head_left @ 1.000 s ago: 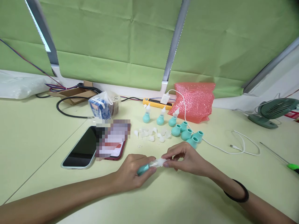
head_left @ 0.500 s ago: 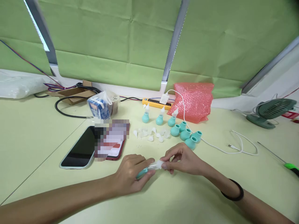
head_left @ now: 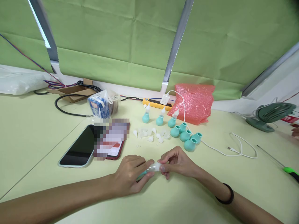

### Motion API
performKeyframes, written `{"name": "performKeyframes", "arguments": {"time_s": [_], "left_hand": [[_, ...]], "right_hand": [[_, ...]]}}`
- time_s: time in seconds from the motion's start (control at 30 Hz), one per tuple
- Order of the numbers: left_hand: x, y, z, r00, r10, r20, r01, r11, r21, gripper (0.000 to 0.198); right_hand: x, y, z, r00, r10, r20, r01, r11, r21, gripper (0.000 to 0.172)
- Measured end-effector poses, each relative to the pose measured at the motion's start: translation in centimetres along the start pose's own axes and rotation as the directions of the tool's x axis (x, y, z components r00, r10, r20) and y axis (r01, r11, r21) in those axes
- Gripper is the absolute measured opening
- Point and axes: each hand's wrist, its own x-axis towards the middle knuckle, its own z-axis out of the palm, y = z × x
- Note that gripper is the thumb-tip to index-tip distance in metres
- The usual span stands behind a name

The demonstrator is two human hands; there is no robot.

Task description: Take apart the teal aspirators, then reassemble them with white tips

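Note:
My left hand (head_left: 132,174) is wrapped round a teal bulb (head_left: 141,175) with a clear tube (head_left: 151,168) sticking out to the right. The fingers of my right hand (head_left: 176,163) pinch the white tip (head_left: 157,166) at the tube's end. Beyond my hands lie several loose white and clear pieces (head_left: 150,139). Three teal bulbs with clear tubes and white tips stand behind them, one of them at the left (head_left: 145,117). Several open-necked teal bulbs (head_left: 190,145) rest just beyond my right hand.
Two phones (head_left: 77,149) lie at the left, near a bagged blue packet (head_left: 99,105). Behind are a yellow power strip (head_left: 149,102) and red bubble wrap (head_left: 196,104). At the right are a white cable (head_left: 240,144), a green fan (head_left: 273,113), a screwdriver (head_left: 289,170) and part of another person's hand (head_left: 295,130).
My right hand has shifted slightly left and turned a little, its fingers covering more of the white tip. Another person's fingers have appeared at the right edge.

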Motion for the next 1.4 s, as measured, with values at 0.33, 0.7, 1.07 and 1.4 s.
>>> {"name": "performKeyframes", "arguments": {"time_s": [0.33,0.7,1.07,1.4], "left_hand": [[0.0,-0.3,0.4,0.999,-0.018,-0.050,0.017,0.999,-0.032,0.020],[0.9,0.1,-0.1,0.976,-0.206,0.064,0.215,0.902,-0.374,0.025],[1.9,0.0,-1.1,0.838,-0.351,0.417,0.539,0.651,-0.535,0.027],[1.4,0.1,-1.2,0.917,-0.301,0.261,0.396,0.755,-0.523,0.038]], "right_hand": [[0.4,0.2,0.5,0.996,-0.031,-0.088,0.035,0.999,0.042,0.015],[0.1,-1.2,0.8,0.970,-0.105,-0.218,0.096,0.994,-0.051,0.015],[0.4,-1.3,-0.1,0.983,-0.127,-0.133,0.109,0.985,-0.135,0.013],[-0.2,-3.6,0.5,0.908,-0.339,-0.246,0.234,0.898,-0.374,0.007]]}}
